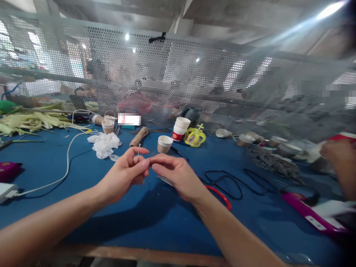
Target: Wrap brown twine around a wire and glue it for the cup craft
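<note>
My left hand (130,167) is closed in a pinch above the table, with a short end of thin twine (138,151) standing up from its fingers. Against its fingertips come those of my right hand (176,173), also pinched; whatever lies between them is too small to make out. Just beyond the hands lie a roll of brown twine (138,137) and a small paper cup (164,144) with a brown wrapping round its lower part. A red loop handle (222,196), perhaps of scissors, shows beside my right wrist, which partly hides it.
Stacked paper cups (181,129) and a yellow crown-shaped piece (194,137) stand behind. White crumpled material (105,144) and pale husks (36,122) lie left. At right are black cord (225,181), grey cord (274,163), a purple power strip (308,215) and another person's hand (338,155).
</note>
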Demonstrator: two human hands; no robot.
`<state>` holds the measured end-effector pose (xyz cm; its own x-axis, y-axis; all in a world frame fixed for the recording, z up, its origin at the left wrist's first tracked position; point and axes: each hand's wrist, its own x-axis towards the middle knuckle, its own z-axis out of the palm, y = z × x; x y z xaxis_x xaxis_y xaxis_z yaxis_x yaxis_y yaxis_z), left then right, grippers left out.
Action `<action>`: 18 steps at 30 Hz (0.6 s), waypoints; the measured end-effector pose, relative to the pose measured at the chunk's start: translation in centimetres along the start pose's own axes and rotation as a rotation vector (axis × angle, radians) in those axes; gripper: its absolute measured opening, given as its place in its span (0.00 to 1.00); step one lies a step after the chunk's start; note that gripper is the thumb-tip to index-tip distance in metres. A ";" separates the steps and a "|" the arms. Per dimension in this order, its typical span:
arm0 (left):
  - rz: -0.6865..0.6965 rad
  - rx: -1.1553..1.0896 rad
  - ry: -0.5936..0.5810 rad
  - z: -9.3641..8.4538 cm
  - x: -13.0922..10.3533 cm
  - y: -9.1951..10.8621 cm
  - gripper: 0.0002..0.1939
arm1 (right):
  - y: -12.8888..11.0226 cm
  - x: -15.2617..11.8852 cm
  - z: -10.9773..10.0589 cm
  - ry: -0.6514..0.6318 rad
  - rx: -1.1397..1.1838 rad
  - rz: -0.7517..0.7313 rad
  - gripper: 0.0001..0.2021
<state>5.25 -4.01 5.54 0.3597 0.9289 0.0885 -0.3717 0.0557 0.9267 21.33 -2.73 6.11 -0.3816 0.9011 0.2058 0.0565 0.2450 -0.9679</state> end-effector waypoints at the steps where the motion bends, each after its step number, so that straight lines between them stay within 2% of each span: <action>1: -0.003 -0.014 0.009 0.2 -0.1 0.0 0.15 | 0.1 0.0 0.8 0.033 0.096 -0.001 0.07; 6: -0.030 -0.049 -0.009 0.4 -0.2 -0.7 0.17 | 1.3 0.0 2.0 0.092 0.320 -0.015 0.02; 11: -0.068 -0.015 -0.024 -0.1 0.0 -1.4 0.16 | 1.8 -0.4 1.7 0.075 0.240 -0.059 0.02; 14: -0.048 0.045 0.014 -0.5 0.0 -1.6 0.14 | 1.6 -0.5 1.4 0.185 0.184 -0.039 0.04; 18: 0.007 0.190 0.038 -1.1 -0.2 -1.8 0.11 | 1.0 -0.5 1.0 0.284 0.249 0.060 0.06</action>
<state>4.87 -3.88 3.46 0.3243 0.9422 0.0844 -0.2048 -0.0171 0.9786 20.69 -3.30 4.88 -0.1114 0.9831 0.1455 -0.1686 0.1256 -0.9777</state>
